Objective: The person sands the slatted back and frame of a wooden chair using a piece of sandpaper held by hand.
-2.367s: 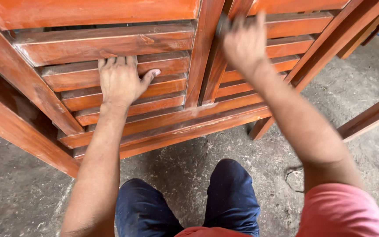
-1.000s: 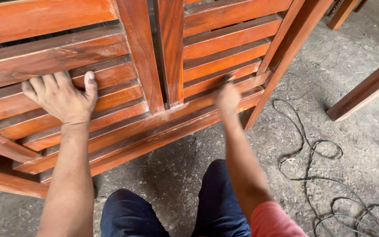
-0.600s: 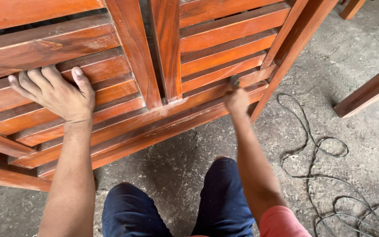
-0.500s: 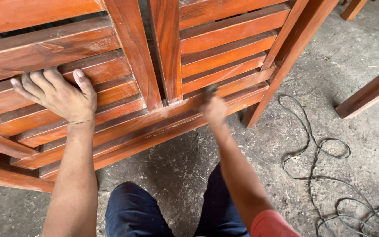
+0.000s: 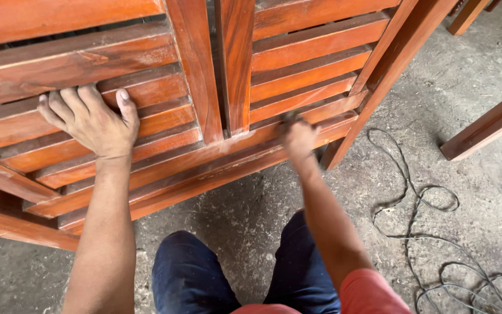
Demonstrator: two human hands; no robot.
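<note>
A reddish-brown wooden louvred panel (image 5: pixel 297 64) leans in front of me, with two upright centre bars (image 5: pixel 236 64) and slanted slats. My left hand (image 5: pixel 91 119) lies flat on the left slats, fingers spread, holding nothing. My right hand (image 5: pixel 298 139) is motion-blurred and presses on the bottom rail (image 5: pixel 204 166), just right of the centre bars. It is closed on a small dark pad (image 5: pixel 289 116) that shows at its fingertips; what the pad is I cannot tell.
A thin dark cord (image 5: pixel 419 203) snakes over the dusty concrete floor (image 5: pixel 472 70) at the right. Another wooden bar (image 5: pixel 483 125) lies at the right edge. My knees in dark blue trousers (image 5: pixel 228 273) are at the bottom.
My right hand has rubbed back and forth along the bottom rail, left and then right again. My left hand has stayed flat on the left slats.
</note>
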